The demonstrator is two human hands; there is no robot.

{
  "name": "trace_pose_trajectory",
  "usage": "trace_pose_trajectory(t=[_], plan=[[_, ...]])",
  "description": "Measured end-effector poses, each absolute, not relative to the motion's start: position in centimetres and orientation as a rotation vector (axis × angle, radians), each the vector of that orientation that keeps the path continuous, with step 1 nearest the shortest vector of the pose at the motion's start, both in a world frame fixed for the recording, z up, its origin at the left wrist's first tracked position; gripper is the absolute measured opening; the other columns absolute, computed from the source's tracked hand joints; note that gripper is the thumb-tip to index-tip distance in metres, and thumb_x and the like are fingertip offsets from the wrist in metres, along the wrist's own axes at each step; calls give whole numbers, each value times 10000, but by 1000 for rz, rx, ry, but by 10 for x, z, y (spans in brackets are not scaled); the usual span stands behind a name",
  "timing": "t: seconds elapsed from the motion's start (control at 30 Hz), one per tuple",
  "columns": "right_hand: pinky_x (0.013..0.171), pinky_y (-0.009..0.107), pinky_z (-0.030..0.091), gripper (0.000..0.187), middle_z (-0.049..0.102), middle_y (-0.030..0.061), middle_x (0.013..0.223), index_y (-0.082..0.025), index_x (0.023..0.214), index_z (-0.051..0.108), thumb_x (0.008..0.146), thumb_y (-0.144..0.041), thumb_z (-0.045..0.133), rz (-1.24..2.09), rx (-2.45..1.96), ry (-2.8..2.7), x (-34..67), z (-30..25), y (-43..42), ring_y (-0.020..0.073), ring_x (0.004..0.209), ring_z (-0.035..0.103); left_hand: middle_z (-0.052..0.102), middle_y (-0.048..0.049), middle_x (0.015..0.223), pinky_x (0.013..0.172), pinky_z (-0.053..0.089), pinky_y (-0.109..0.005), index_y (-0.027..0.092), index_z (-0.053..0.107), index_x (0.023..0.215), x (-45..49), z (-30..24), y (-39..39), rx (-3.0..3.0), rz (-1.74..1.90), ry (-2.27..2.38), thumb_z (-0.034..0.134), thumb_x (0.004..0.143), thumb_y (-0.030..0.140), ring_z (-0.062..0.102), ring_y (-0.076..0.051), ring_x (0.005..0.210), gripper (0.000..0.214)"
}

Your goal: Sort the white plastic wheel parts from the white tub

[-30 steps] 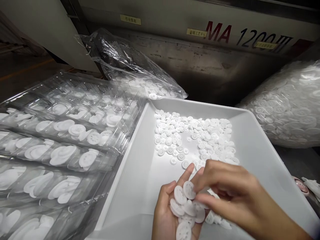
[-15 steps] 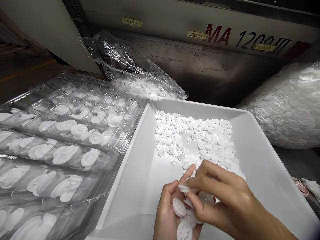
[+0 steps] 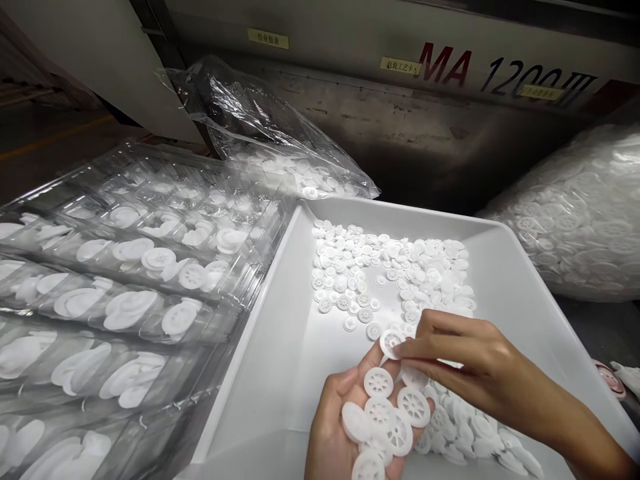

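Observation:
My left hand [image 3: 333,423] is cupped palm up, low over the tray, and carries several white plastic wheels [image 3: 380,413] with spoke-like openings. Some wheels show their openwork face, while one at the left turns a smooth side up. Thumb and fingers of my right hand [image 3: 465,357] pinch a single white plastic wheel [image 3: 393,344] above the left fingertips. Beneath both hands, more of these wheels [image 3: 435,273] lie spread over the floor of a light grey tray [image 3: 270,373]. The right hand and forearm hide part of that pile.
Left of the tray stand clear plastic compartment trays [image 3: 200,333] holding white parts. A clear bag [image 3: 280,147] of white pieces lies behind, and a large full bag [image 3: 590,220] bulges at the right. Across the back runs a machine panel [image 3: 330,127].
My right hand has lifted slightly and moved right, uncovering the wheels in the left palm. The wheel it pinches now faces me. The left fingers have spread wider.

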State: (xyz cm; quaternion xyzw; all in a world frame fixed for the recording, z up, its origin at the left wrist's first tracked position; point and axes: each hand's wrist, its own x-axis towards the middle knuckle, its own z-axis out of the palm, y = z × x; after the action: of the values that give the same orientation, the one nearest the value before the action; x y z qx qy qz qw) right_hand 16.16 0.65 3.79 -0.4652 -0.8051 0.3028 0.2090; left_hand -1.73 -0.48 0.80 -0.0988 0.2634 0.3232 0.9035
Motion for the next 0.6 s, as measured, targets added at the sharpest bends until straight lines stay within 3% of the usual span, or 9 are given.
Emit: trace_pose_trajectory(t=[0.1,0.2,0.33,0.47,0.6], plan=[[570,221,420,160,561,-1,799,-267,1032,607,880,-285,559,921,-1425,-2117,160,36,6,106,672,536,601,-92,1226,994,337,-432,236,437,1315,-18,7,-5,-210,683,492,302,904,328,568,-259,1074,442],[604,209,437,305,569,-31,823,-320,1087,545,804,-368,649,959,-1626,-1994,157,36,6,112,717,535,565,-68,1277,997,333,-400,257,417,1325,-17,9,-6,-203,695,459,298,890,233,548,-243,1100,451],[630,222,436,365,574,-45,860,-367,1119,522,784,-405,660,1029,-1696,-1947,155,37,9,115,743,523,625,-77,1183,999,327,-397,237,433,1317,-17,10,-6,-184,692,500,261,896,234,553,-233,1092,455],[609,238,428,295,588,-26,840,-323,1070,567,807,-443,620,1096,-1663,-1923,155,35,11,123,724,516,699,-87,990,991,334,-404,217,424,1326,-16,9,-6,-170,671,511,270,890,270,571,-225,1069,466],[597,234,424,275,595,-18,830,-293,1051,581,812,-422,619,1112,-1639,-1917,155,33,9,122,710,521,693,-87,1002,995,333,-395,209,427,1325,-16,9,-6,-140,687,505,243,893,238,565,-217,1081,470]])
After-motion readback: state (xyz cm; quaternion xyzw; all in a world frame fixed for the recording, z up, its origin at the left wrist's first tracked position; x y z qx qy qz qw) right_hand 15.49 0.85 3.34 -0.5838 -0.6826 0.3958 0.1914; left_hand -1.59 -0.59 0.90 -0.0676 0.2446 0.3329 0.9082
